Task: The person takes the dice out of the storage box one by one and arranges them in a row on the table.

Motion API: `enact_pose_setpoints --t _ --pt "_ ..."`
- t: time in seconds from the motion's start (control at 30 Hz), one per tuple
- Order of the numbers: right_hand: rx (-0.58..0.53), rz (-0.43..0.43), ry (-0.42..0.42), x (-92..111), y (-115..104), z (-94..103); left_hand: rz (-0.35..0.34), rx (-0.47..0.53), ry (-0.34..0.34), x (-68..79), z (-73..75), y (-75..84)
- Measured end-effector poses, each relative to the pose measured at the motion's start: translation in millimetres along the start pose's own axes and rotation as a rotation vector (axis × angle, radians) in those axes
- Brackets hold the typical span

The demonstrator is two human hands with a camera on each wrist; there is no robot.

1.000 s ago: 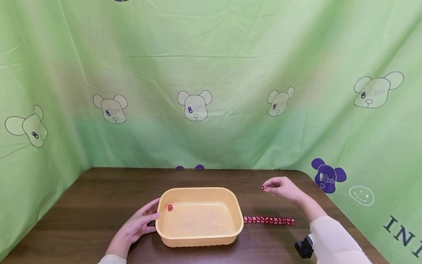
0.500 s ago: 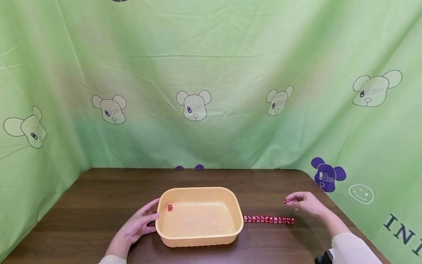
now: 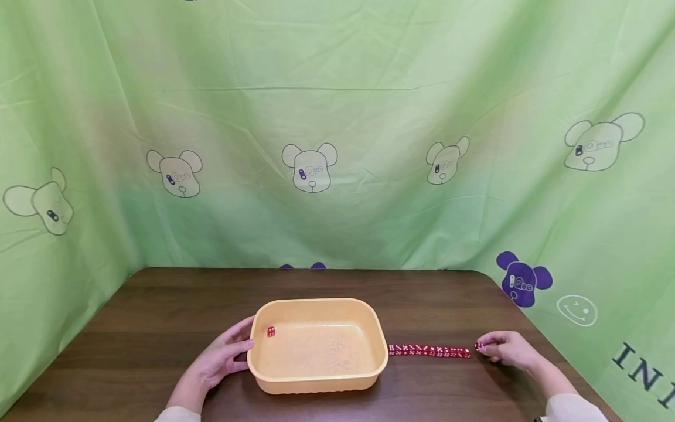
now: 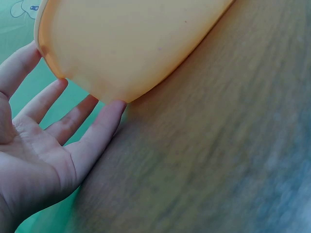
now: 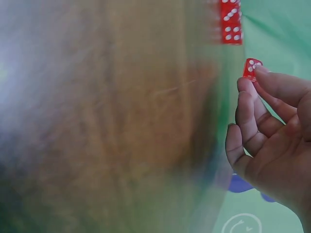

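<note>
My right hand (image 3: 508, 350) pinches a red die (image 3: 479, 346) with white pips between thumb and fingertips, just off the right end of a row of red dice (image 3: 429, 351). A small gap parts the two in the right wrist view, where the held die (image 5: 252, 68) shows at the fingertips. On the left, my left hand (image 3: 221, 354) touches the end wall of a yellow plastic tub (image 3: 316, 354) with spread, fairly straight fingers, as the left wrist view also shows. One red die (image 3: 271, 332) lies inside the tub, near its left wall.
The row of dice starts at the tub's right side and runs rightward along the brown wooden table (image 3: 211, 299). A green printed cloth (image 3: 316, 228) hangs behind the table and at both sides.
My right hand has moved right and down toward the table, carrying the die from above the row to its right end. The left hand and tub stay where they were.
</note>
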State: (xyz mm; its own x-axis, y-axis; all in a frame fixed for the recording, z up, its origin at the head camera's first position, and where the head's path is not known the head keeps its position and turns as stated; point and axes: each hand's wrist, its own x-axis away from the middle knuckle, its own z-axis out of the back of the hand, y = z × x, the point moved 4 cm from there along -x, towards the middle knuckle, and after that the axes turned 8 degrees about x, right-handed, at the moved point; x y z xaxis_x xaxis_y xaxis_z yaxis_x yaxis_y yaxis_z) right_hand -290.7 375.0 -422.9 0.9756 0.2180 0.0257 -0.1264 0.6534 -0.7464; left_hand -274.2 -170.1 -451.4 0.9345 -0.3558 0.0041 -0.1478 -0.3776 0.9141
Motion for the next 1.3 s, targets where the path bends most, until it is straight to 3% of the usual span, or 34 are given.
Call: enact_pose_setpoints --t 0.4,0.9,1.13,1.3 --pt "0.112 0.088 -0.01 -6 -2 -8.2 -0.006 0.023 0.006 3.4 2.3 2.8" --pt "0.092 0.117 -0.023 -6 -9 -13.4 0.001 0.015 0.008 4.3 -0.5 1.9" --pt "0.057 0.108 -0.031 -4 -9 -12.9 0.001 0.016 -0.005 2.8 -1.0 0.9" --pt "0.022 0.029 -0.058 1 -7 -7.6 0.008 0.023 -0.012 2.0 -3.1 0.1"
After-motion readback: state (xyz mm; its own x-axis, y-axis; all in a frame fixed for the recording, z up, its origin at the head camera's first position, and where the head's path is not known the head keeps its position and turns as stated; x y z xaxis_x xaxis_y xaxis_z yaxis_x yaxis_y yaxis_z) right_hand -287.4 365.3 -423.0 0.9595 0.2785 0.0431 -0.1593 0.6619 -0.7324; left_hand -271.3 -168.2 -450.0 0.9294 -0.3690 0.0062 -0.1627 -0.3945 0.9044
